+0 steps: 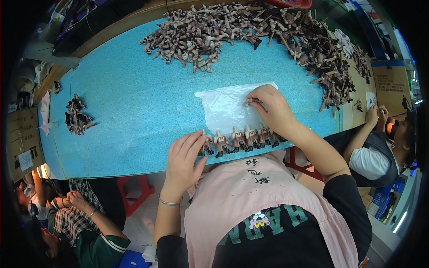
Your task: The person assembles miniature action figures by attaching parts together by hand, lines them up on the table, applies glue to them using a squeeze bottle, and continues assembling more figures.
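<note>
Right hand [268,107] pinching 1 small piece above figure row [241,139] running left-right; left hand [183,158] lying open, touching its left end.

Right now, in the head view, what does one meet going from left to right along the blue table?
Small pile of dark figures → left hand → row of standing figures → right hand on the clear plastic bag → long heap of figure parts.

row of small figures [241,139], table edge
</note>
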The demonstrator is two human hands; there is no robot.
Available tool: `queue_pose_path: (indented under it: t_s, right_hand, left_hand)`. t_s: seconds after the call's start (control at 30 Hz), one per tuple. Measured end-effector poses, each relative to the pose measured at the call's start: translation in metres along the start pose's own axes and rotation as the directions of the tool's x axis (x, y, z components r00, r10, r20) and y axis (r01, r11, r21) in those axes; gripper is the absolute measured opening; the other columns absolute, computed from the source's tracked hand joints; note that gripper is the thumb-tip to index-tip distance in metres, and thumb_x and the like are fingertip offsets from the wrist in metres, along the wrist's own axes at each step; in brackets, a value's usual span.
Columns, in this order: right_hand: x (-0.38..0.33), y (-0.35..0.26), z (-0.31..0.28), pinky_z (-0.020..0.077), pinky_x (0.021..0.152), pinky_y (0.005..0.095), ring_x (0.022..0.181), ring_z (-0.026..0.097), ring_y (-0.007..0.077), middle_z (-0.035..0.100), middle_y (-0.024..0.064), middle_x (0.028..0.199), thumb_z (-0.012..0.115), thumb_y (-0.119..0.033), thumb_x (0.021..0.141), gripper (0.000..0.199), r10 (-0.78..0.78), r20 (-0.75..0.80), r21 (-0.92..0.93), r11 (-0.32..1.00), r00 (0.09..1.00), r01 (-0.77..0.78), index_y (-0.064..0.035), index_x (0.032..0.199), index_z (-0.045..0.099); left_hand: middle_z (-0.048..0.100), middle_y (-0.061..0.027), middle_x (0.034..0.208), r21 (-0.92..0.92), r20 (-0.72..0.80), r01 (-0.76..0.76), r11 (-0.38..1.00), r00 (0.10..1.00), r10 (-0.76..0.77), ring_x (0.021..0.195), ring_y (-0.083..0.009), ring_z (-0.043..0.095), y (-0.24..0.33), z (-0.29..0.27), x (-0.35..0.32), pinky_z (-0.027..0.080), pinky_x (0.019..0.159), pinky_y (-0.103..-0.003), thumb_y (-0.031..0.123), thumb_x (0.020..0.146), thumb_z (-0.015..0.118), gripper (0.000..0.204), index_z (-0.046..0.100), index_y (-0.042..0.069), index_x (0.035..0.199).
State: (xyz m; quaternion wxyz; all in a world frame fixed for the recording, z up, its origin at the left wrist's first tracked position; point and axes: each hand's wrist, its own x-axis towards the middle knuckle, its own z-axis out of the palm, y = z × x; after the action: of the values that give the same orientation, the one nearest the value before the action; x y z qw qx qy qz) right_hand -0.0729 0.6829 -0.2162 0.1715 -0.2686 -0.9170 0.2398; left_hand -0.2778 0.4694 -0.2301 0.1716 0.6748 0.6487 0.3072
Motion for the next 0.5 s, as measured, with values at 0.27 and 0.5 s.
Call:
queue_pose_path:
  t_s: [0.27, 0.5]
  right_hand:
    - [0.006, -0.005, -0.005, 0.0477, 0.071, 0.032, 0.075, 0.06, 0.0215, 0.064, 0.0074, 0.087, 0.06, 0.0, 0.085, 0.012, 0.256, 0.022, 0.309, 0.918, 0.966, -0.25, -0.0012, 0.096, 0.061]
    - [0.021, -0.024, -0.005, 0.0479, 0.072, 0.0271, 0.079, 0.057, 0.0105, 0.062, 0.0038, 0.089, 0.052, -0.012, 0.096, 0.021, 0.399, 0.411, 0.718, 0.412, 0.82, -0.561, 0.0018, 0.108, 0.061]
  left_hand:
    - [0.058, -0.012, 0.124, -0.04, -0.015, 0.004, 0.999, 1.0, -0.005, 0.109, -0.0302, 0.056, -0.007, -0.01, -0.005, 0.044, 0.091, -0.042, 0.005, 0.069, 0.072, 0.056, 0.055, 0.003, 0.123]
    - [0.059, -0.0168, 0.119, -0.186, -0.122, 0.148, 0.971, 0.978, -0.172, 0.103, -0.0336, 0.06, -0.011, -0.033, -0.026, 0.05, 0.087, -0.04, 0.003, 0.071, 0.073, 0.052, 0.055, 0.0, 0.12]
